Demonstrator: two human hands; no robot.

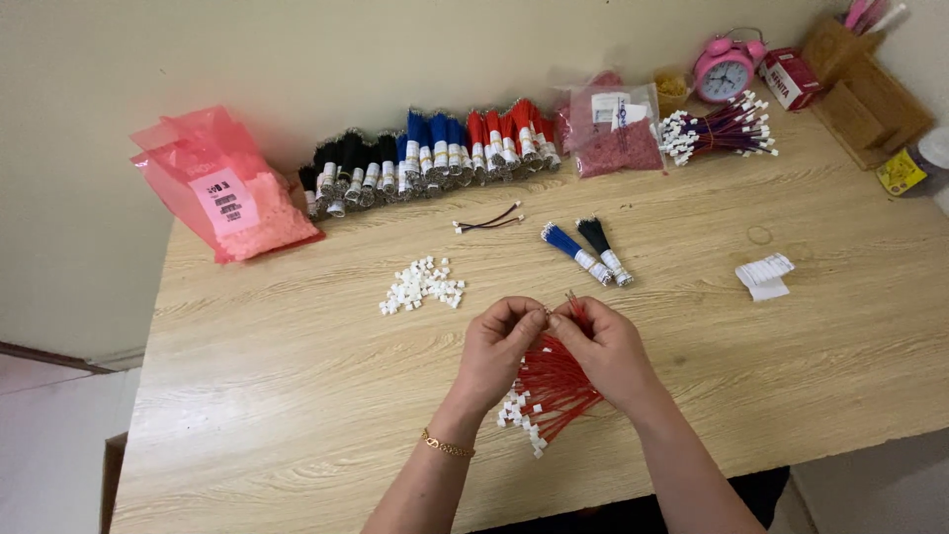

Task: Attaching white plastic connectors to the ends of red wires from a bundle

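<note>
My left hand [502,348] and my right hand [605,348] meet fingertip to fingertip over the table, pinching a thin red wire [573,302] and what looks like a small white connector between them. Under both hands lies a bundle of red wires with white connectors [550,394], fanned toward me. A loose heap of white connector housings [423,284] sits on the wooden table [297,396] just left of and beyond my left hand. A gold bracelet circles my left wrist.
Blue and black wire bundles [587,252] lie beyond my hands, with a finished red-black lead [489,222] near them. Rows of black, blue and red bundles [435,153] line the wall, beside pink bags [227,188], a pink alarm clock [724,67], purple wires [720,132] and white folded labels [764,275].
</note>
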